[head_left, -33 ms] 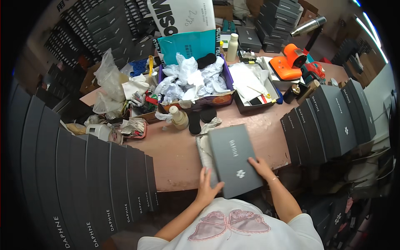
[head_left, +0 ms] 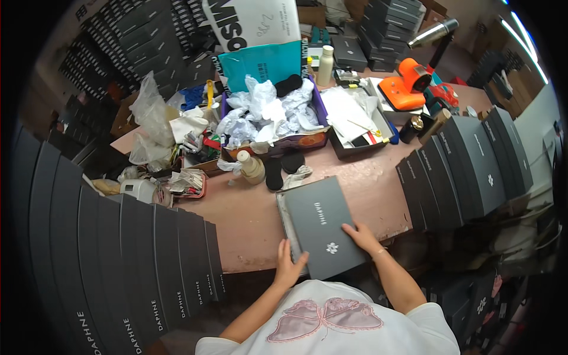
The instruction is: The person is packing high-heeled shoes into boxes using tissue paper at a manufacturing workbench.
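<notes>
A dark grey shoe box lid (head_left: 325,222) with pale printing lies slightly askew over an open shoe box (head_left: 286,222) at the table's front edge. A strip of the box and some white paper shows along the lid's left side. My left hand (head_left: 289,267) grips the near left corner, fingers along the box's side and thumb at the lid's edge. On the lid's right edge, my right hand (head_left: 362,238) holds with the thumb on top; its other fingers are partly hidden. Beyond the box lie black pads (head_left: 274,174) and a crumpled whitish cloth (head_left: 297,176).
Stacked grey boxes flank me on the left (head_left: 139,254) and right (head_left: 467,165). Further back stand a cream bottle (head_left: 251,167), a purple-edged carton (head_left: 322,109) of crumpled paper, an open box of papers (head_left: 355,152) and an orange tool stand (head_left: 404,89). Tools clutter the left.
The lid has shifted left over the box, so less of the box's inside shows. Both hands have moved slightly left with it. The view has shifted a little.
</notes>
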`<action>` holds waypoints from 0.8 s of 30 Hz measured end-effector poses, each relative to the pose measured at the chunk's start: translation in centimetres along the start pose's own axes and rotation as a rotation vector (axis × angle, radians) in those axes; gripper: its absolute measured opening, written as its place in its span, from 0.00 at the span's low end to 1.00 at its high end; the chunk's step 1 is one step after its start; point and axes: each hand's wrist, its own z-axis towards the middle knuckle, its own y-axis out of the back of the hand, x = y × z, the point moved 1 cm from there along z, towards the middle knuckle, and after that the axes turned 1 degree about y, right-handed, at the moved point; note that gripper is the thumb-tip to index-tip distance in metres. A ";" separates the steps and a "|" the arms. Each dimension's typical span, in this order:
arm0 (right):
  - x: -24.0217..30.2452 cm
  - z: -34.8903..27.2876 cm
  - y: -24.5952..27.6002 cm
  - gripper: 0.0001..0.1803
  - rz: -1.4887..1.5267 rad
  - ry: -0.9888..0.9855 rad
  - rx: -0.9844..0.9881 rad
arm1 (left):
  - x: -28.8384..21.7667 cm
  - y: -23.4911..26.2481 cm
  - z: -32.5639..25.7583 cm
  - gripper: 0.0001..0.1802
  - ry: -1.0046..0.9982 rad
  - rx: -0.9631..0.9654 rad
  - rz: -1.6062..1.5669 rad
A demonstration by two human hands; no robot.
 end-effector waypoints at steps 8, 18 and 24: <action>-1.5 3.2 -5.8 0.39 0.101 -0.020 0.068 | 7.0 0.1 2.5 0.30 0.789 0.343 -0.863; 14.1 -12.1 26.5 0.42 0.462 0.297 -0.162 | -20.8 -0.4 3.4 0.48 -0.430 0.631 -0.993; 10.5 -15.2 54.0 0.22 -0.415 0.209 -0.599 | -27.5 -2.3 0.5 0.39 -0.653 0.772 -0.633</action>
